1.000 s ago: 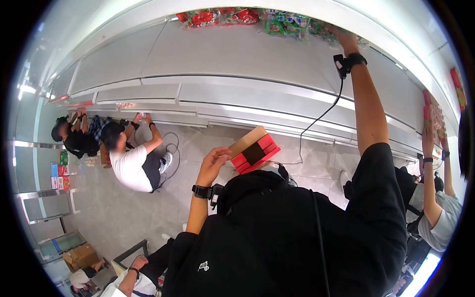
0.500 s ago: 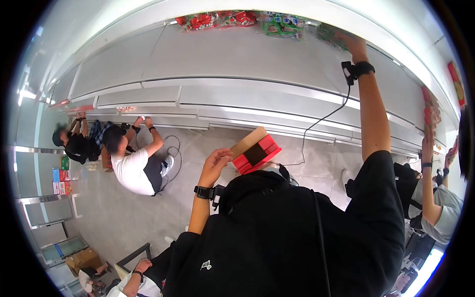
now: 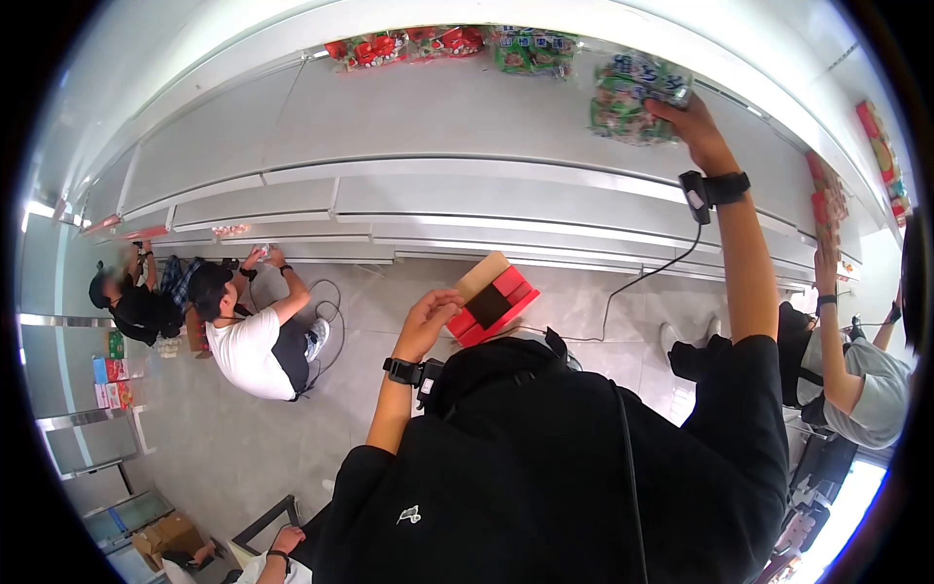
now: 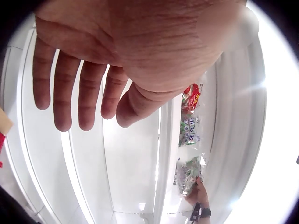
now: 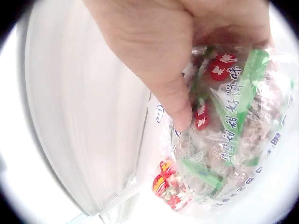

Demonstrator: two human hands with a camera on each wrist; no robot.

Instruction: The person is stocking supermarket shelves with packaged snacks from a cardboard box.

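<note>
Red bags point(image 3: 368, 51): far left of the grip; side by side on the shelf point(image 3: 389, 112), probably for tidiness;
Left hand point(image 3: 424, 323): lower left of the grip; fingers spread, holding nothing;
Red box point(image 3: 513, 281): below the grip; near the left hand;
Green bag point(image 3: 533, 54): left of the grip;
Held bag point(image 3: 632, 102): in the grip; shelf contact unclear;
Right hand point(image 3: 693, 131): pinches the held bag; thumb across its face, likely to steady loose contents.

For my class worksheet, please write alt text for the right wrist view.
The right hand grips a clear plastic packet with green, red and blue printing. A red-patterned packet shows lower down, partly behind it; a pale surface fills much of the left.
</note>
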